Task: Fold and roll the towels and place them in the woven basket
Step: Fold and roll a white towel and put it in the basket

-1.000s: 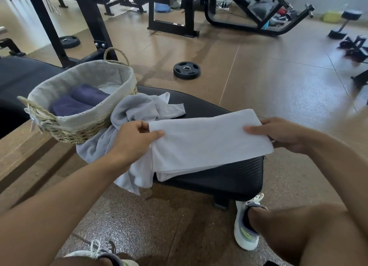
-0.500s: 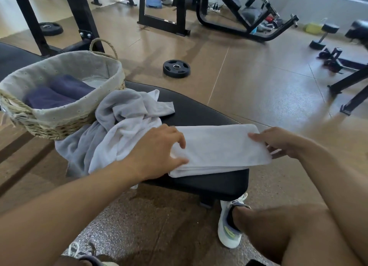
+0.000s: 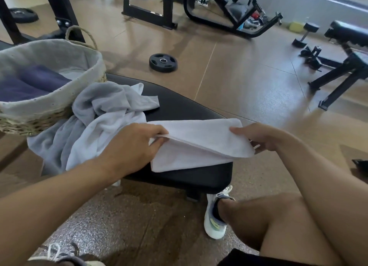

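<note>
A white towel (image 3: 201, 146), folded into a long strip, lies on the near end of a black padded bench (image 3: 179, 106). My left hand (image 3: 131, 148) pinches its left end and lifts the top layer. My right hand (image 3: 256, 138) grips its right end. To the left lies a heap of crumpled grey and white towels (image 3: 99, 116), hanging over the bench edge. The woven basket (image 3: 35, 118) with a pale cloth liner stands at the far left of the bench, with dark blue rolled towels (image 3: 33, 84) inside.
My knee (image 3: 278, 222) and white shoe (image 3: 215, 220) are just in front of the bench. A weight plate (image 3: 163, 62) lies on the floor behind it. Black gym frames (image 3: 219, 13) stand at the back, and another bench (image 3: 348, 52) and a dumbbell (image 3: 304, 35) at the right.
The towel came down onto the bench and was folded narrower. My left hand went from pressing on its left end to lifting the top layer there. The view shifted left.
</note>
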`<state>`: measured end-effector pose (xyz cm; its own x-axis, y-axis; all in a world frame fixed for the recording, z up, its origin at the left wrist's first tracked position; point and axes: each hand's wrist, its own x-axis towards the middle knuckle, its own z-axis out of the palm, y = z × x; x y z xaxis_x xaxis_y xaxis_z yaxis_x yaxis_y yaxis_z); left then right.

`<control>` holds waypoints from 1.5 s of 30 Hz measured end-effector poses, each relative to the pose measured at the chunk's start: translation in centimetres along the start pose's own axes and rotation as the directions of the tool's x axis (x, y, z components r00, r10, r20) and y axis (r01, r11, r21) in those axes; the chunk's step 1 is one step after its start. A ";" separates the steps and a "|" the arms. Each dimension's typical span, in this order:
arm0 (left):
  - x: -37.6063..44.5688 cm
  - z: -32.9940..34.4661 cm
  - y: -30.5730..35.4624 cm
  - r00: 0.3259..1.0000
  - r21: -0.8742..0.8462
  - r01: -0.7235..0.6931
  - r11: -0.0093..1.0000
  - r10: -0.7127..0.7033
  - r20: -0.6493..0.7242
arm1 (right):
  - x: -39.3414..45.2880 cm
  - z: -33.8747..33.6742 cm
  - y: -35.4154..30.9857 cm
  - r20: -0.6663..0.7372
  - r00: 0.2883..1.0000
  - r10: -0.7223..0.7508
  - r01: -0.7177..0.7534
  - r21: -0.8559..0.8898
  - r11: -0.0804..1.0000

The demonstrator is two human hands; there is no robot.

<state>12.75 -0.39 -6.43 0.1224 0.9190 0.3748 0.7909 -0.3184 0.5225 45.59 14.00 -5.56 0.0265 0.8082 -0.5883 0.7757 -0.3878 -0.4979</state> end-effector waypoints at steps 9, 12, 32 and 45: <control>-1.5 1.3 -0.3 0.904 0.166 -0.105 0.981 0.024 0.428 | 0.2 -0.3 0.5 -0.005 1.000 0.003 -0.003 0.009 1.000; -1.5 1.1 -0.7 0.916 0.173 -0.155 0.973 0.076 0.395 | 0.0 -0.4 0.2 -0.011 1.000 -0.013 0.014 0.092 0.996; -1.6 2.9 -1.1 0.755 0.304 -0.061 0.951 -0.156 0.637 | -1.2 -2.1 3.0 0.147 0.988 0.044 -0.067 0.157 0.985; -1.7 2.9 -0.5 0.781 0.342 -0.093 0.935 -0.145 0.607 | -0.8 -1.7 3.1 0.166 0.985 0.054 -0.084 0.178 0.981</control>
<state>13.91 -1.12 -9.50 0.3455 0.9051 -0.2480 0.9333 -0.3038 0.1916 49.01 12.96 -5.55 -0.0363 0.7013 -0.7119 0.6464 -0.5268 -0.5519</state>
